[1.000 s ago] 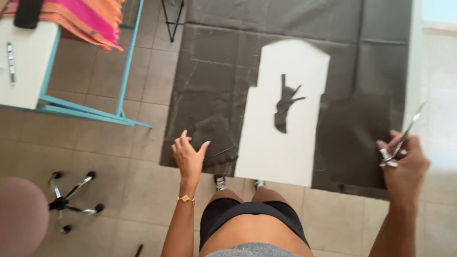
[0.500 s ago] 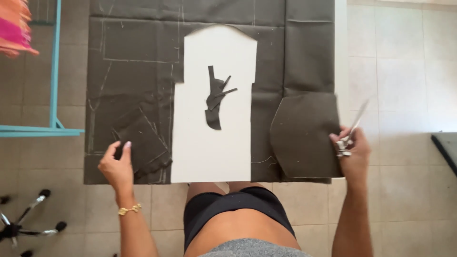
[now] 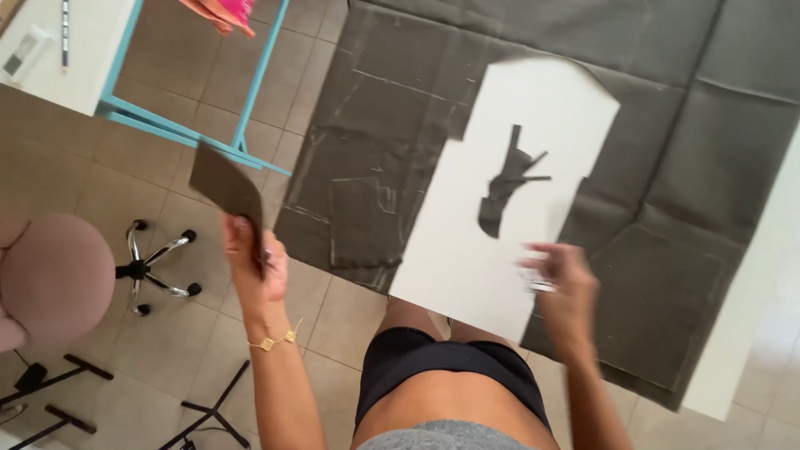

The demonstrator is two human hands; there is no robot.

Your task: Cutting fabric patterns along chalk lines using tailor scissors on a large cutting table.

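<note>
1. Two bare hands: left hand [image 3: 254, 267] pinches a cut dark grey fabric piece [image 3: 227, 185] raised above the tiled floor [image 3: 167, 350].
2. Right hand [image 3: 562, 287], blurred, grips something metallic over the white paper pattern [image 3: 508, 200] on dark grey cloth [image 3: 692, 167]; its grip cannot be told.

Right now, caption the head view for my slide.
Left hand lifts a dark fabric piece; blurred right hand hovers over the white pattern.

Right hand [image 3: 562, 287] motion-blurred, grip unclear

Card template [image 3: 492, 250] lies on fabric sheet [image 3: 667, 167] on floor; stool [image 3: 54, 271] & table [image 3: 75, 58] to its left.
</note>
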